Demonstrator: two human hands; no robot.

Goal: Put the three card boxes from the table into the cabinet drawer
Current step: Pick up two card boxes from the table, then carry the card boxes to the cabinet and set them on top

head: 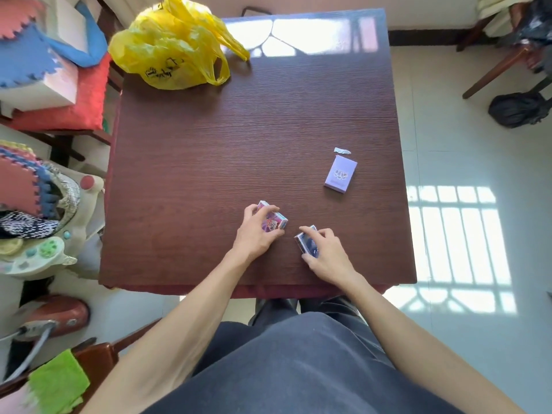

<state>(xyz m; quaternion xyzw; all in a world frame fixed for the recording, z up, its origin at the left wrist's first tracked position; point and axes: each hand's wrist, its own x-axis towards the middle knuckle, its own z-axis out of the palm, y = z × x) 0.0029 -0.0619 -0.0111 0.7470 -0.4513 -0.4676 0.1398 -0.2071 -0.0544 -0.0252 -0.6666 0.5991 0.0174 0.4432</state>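
Three card boxes lie on the dark wooden table. My left hand is closed around a pink and white card box near the table's front edge. Just to its right, my right hand grips a dark blue card box. A lilac card box lies flat and untouched further back on the right side of the table. No cabinet or drawer is in view.
A yellow plastic bag sits at the table's far left corner. A small scrap of paper lies behind the lilac box. Foam mats, cushions and toys crowd the left side; a chair and a black bag stand at the right.
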